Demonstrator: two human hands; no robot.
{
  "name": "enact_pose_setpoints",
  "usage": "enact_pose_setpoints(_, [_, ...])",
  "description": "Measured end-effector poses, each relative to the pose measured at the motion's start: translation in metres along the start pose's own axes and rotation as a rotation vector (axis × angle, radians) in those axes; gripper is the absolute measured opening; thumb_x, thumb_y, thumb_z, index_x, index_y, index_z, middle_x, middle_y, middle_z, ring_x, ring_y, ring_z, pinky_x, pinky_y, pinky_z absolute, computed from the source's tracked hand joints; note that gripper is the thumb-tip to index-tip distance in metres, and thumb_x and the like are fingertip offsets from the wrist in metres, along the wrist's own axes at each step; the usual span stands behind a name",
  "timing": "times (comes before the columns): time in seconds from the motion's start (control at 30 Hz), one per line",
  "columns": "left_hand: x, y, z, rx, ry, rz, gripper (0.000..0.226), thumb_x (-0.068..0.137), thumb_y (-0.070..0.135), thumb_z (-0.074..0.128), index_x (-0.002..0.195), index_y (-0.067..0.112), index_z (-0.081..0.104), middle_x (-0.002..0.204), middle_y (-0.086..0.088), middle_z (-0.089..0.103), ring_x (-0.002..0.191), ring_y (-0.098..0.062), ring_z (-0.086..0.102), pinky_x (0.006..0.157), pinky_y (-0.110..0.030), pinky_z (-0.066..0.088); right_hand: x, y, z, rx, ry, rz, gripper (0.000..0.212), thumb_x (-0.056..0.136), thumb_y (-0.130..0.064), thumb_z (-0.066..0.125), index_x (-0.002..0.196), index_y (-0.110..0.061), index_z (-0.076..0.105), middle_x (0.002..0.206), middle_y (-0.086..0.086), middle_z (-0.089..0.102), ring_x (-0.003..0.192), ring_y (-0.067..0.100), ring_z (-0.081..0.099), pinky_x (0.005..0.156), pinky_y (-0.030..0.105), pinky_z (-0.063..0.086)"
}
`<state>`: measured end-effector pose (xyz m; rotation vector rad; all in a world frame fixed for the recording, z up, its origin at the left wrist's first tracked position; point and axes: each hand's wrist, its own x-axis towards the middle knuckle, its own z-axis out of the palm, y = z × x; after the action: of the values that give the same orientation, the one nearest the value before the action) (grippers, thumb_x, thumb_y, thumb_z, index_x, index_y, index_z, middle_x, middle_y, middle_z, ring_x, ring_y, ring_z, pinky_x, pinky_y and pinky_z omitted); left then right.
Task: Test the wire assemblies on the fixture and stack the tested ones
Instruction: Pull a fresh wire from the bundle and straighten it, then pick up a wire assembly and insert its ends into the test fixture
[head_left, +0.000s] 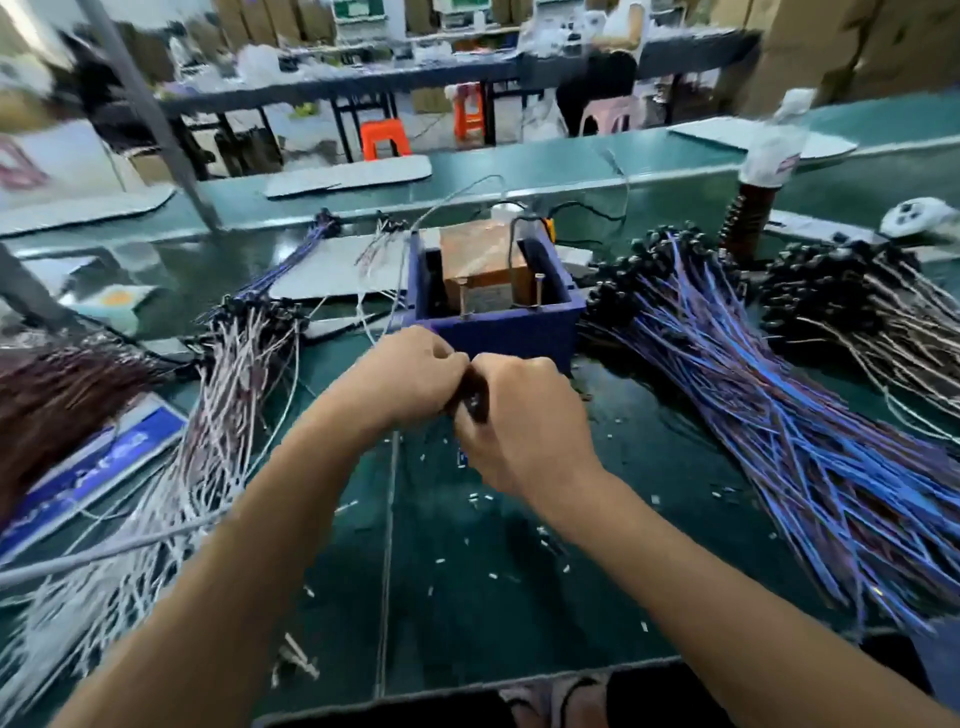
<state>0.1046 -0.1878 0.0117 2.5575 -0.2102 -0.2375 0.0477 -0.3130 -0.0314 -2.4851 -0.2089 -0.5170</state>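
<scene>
Both hands meet just before the blue fixture (493, 306), left hand (410, 374) and right hand (519, 415) side by side. Curled fingers pinch one dark wire assembly (474, 397) between them, its wires trailing toward the person.

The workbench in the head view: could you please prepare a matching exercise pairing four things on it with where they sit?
Things:
1. blue fixture box
2. blue-wired assemblies
3. white-wired assemblies
4. hands: left hand, right hand

Places:
A. fanned out left of the hands
B. centre of the bench, beyond the hands
C. meeting just in front of the fixture, gripping a dark part
D. heaped right of the fixture

Pairs: 1-B, 2-D, 3-A, 4-C
</scene>
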Motion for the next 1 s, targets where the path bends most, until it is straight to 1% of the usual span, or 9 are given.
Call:
enact_pose_setpoints(0.07, [-0.008, -0.037, -0.018, 0.080, 0.011, -0.081, 0.040, 0.096, 0.024, 0.053, 0.063, 0.006, 0.066, 0.054, -0.005, 0.065, 0.046, -0.016, 0.058, 0.042, -0.021, 0.036, 0.006, -0.022, 0.030, 0.071, -0.081, -0.042, 0.010, 0.088, -0.027, 0.066, 0.080, -0.025, 0.062, 0.079, 0.009, 0.071, 0.071, 0.037, 0.066, 0.057, 0.033, 0.045])
enact_pose_setpoints(0.13, [-0.011, -0.068, -0.032, 0.198, 0.041, -0.150, 0.037, 0.095, 0.025, 0.055, 0.061, 0.012, 0.061, 0.063, -0.005, 0.069, 0.062, -0.018, 0.065, 0.051, -0.023, 0.039, 0.016, -0.042, 0.060, 0.107, -0.161, -0.039, 0.017, 0.090, -0.027, 0.065, 0.077, -0.020, 0.056, 0.082, 0.010, 0.071, 0.073, 0.036, 0.065, 0.062, 0.038, 0.053])
enact_pose_setpoints(0.23, [-0.007, -0.098, -0.042, 0.364, 0.160, -0.194, 0.021, 0.093, 0.025, 0.057, 0.080, 0.012, 0.065, 0.097, -0.015, 0.071, 0.091, -0.035, 0.064, 0.070, -0.031, 0.041, 0.037, -0.064, 0.095, 0.273, -0.299, 0.062, 0.012, 0.091, -0.016, 0.061, 0.089, -0.006, 0.069, 0.087, 0.017, 0.072, 0.079, 0.039, 0.069, 0.071, 0.048, 0.058])
enact_pose_setpoints(0.33, [0.005, -0.115, -0.042, 0.480, 0.241, -0.193, 0.019, 0.093, 0.024, 0.059, 0.099, 0.010, 0.070, 0.110, -0.017, 0.071, 0.106, -0.037, 0.066, 0.074, -0.034, 0.043, 0.057, -0.079, 0.121, 0.365, -0.382, 0.127, 0.013, 0.089, -0.006, 0.059, 0.096, 0.000, 0.067, 0.088, 0.024, 0.072, 0.082, 0.045, 0.070, 0.072, 0.053, 0.058])
enact_pose_setpoints(0.43, [0.022, -0.122, -0.041, 0.515, 0.260, -0.173, 0.015, 0.092, 0.021, 0.058, 0.098, 0.010, 0.066, 0.111, -0.017, 0.069, 0.106, -0.037, 0.066, 0.073, -0.035, 0.041, 0.070, -0.082, 0.137, 0.337, -0.425, 0.155, 0.019, 0.088, -0.004, 0.049, 0.097, -0.002, 0.066, 0.080, 0.021, 0.075, 0.074, 0.039, 0.073, 0.062, 0.038, 0.059])
enact_pose_setpoints(0.53, [0.045, -0.123, -0.044, 0.544, 0.280, -0.149, 0.021, 0.092, 0.018, 0.058, 0.109, 0.007, 0.066, 0.117, -0.019, 0.065, 0.111, -0.035, 0.063, 0.075, -0.035, 0.041, 0.080, -0.080, 0.148, 0.347, -0.409, 0.195, 0.023, 0.088, -0.003, 0.045, 0.100, 0.000, 0.065, 0.084, 0.023, 0.075, 0.079, 0.043, 0.074, 0.069, 0.047, 0.060])
enact_pose_setpoints(0.73, [0.083, -0.132, -0.049, 0.624, 0.252, -0.241, 0.036, 0.090, 0.004, 0.058, 0.124, 0.005, 0.066, 0.129, -0.019, 0.059, 0.122, -0.038, 0.058, 0.089, -0.044, 0.053, 0.082, -0.077, 0.156, 0.441, -0.407, 0.260, 0.017, 0.094, -0.007, 0.043, 0.092, -0.007, 0.059, 0.062, 0.014, 0.072, 0.039, 0.026, 0.066, 0.034, 0.024, 0.041])
enact_pose_setpoints(0.87, [0.093, -0.136, -0.045, 0.661, 0.330, -0.222, 0.033, 0.085, -0.008, 0.061, 0.115, 0.004, 0.069, 0.117, -0.018, 0.066, 0.113, -0.039, 0.065, 0.084, -0.044, 0.054, 0.082, -0.074, 0.158, 0.465, -0.397, 0.251, 0.013, 0.092, -0.010, 0.048, 0.094, -0.006, 0.061, 0.067, 0.017, 0.073, 0.045, 0.031, 0.068, 0.039, 0.027, 0.046])
enact_pose_setpoints(1.0, [0.096, -0.132, -0.043, 0.570, 0.322, -0.263, 0.030, 0.080, 0.005, 0.070, 0.110, 0.010, 0.066, 0.115, -0.013, 0.068, 0.109, -0.036, 0.067, 0.073, -0.037, 0.047, 0.079, -0.070, 0.160, 0.543, -0.346, 0.275, 0.011, 0.092, -0.012, 0.051, 0.098, -0.007, 0.059, 0.079, 0.021, 0.073, 0.060, 0.041, 0.071, 0.052, 0.042, 0.055])
